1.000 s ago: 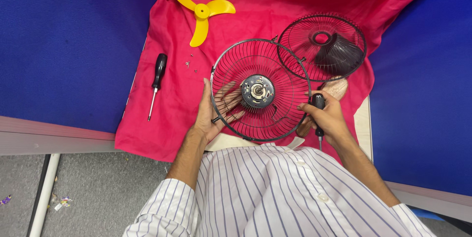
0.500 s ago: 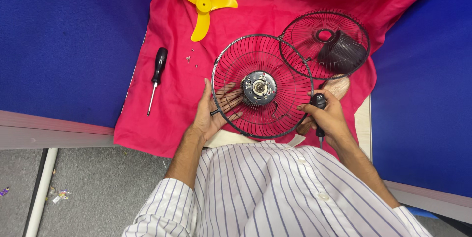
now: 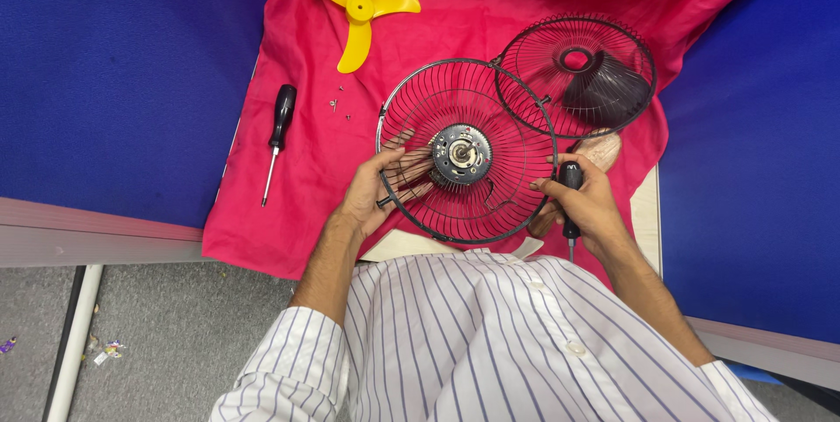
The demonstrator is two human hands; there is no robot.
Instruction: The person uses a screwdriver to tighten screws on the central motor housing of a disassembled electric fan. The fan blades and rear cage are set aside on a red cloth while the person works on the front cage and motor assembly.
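Left hand (image 3: 372,199) holds the rear fan guard (image 3: 466,151) at its left rim, fingers spread behind and through the wires toward the motor hub (image 3: 461,152) at centre. Right hand (image 3: 584,203) is closed around a black-handled screwdriver (image 3: 570,199); the tool's long axis runs nearly vertical in view, shaft pointing down toward the person, away from the hub. The hub lies to the left of the right hand, between both hands; the left hand is nearer to it. A second guard (image 3: 575,76) touches the first at upper right. On the red cloth (image 3: 289,212): a spare screwdriver (image 3: 277,137), loose screws (image 3: 337,104), a yellow fan blade (image 3: 360,10).
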